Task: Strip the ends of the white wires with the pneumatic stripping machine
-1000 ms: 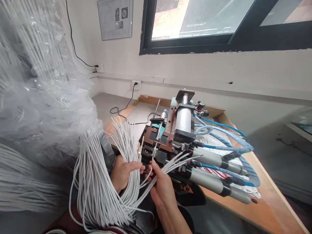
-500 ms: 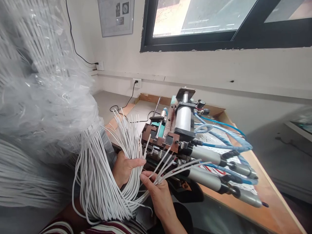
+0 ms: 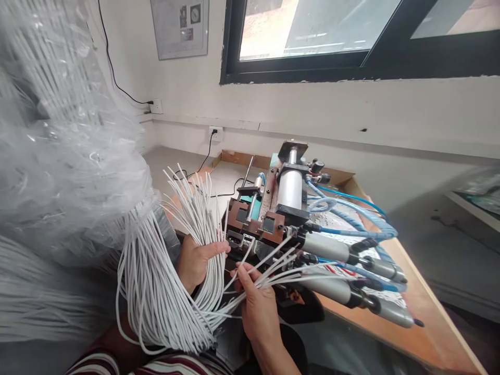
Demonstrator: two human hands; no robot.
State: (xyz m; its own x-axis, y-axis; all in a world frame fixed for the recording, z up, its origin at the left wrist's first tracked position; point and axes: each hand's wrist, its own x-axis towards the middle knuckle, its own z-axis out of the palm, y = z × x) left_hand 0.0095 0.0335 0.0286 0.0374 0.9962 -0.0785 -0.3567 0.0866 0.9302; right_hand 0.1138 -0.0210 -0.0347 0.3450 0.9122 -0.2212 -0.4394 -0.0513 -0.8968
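A thick bundle of white cables (image 3: 156, 281) hangs in a loop over my lap, its free ends pointing up. My left hand (image 3: 197, 263) is wrapped round the upright ends, thumb across their front. My right hand (image 3: 255, 297) grips a smaller group of white cables (image 3: 283, 271) split off to the right, its thumb and fingertips pinched near one cable. Just beyond both hands stands a pneumatic machine (image 3: 260, 224) with brown plates, an upright silver cylinder (image 3: 291, 188) and grey cylinders lying to the right. The right group's ends pass in front of it.
Clear plastic wrapping (image 3: 78, 161) covers more cable bundles at the left. Blue air hoses (image 3: 363, 213) curve over the wooden-edged table (image 3: 437, 312). Black cords run to wall sockets (image 3: 216, 133) under a dark-framed window (image 3: 297, 67).
My right hand has shifted slightly to the right with its cables, and one more cable now leans between the hands. My left hand keeps its hold. The view has turned slightly.
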